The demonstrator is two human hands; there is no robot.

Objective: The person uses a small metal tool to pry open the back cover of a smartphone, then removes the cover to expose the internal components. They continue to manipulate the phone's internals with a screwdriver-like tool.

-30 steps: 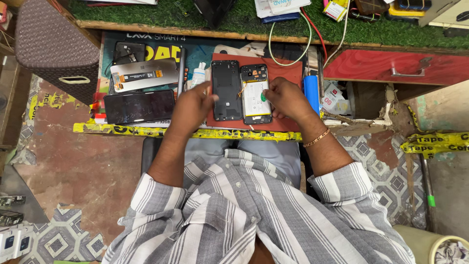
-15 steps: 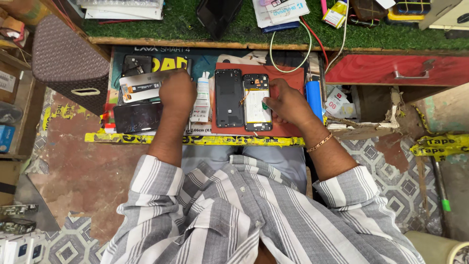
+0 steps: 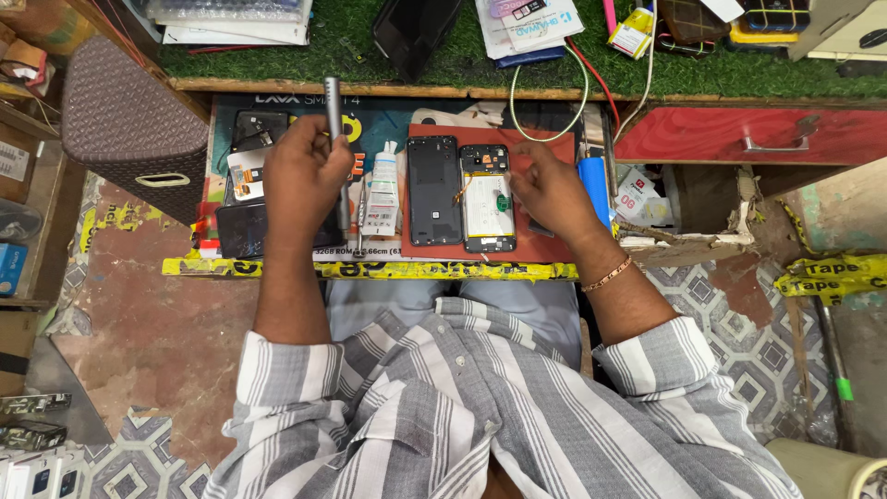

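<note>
My left hand (image 3: 305, 180) grips a slim grey screwdriver (image 3: 334, 111), whose handle sticks up past my fingers. My right hand (image 3: 552, 189) rests on the right edge of an opened phone (image 3: 487, 199) with its battery and boards showing. The phone's black back cover (image 3: 434, 189) lies just left of it. Both lie on a red mat (image 3: 554, 245) on a pull-out work board. A small white glue bottle (image 3: 382, 189) stands between my left hand and the cover.
A dark phone (image 3: 242, 231) and loose parts lie under my left hand. A blue cylinder (image 3: 596, 189) sits right of my right hand. Above is a green-turf bench (image 3: 443, 69) with papers, cables and a black phone. A red drawer (image 3: 748, 134) is at right, a brown woven box (image 3: 129, 120) at left.
My left hand left the back cover, went left to the parts pile and now holds a grey screwdriver raised. My right hand stays at the opened phone.
</note>
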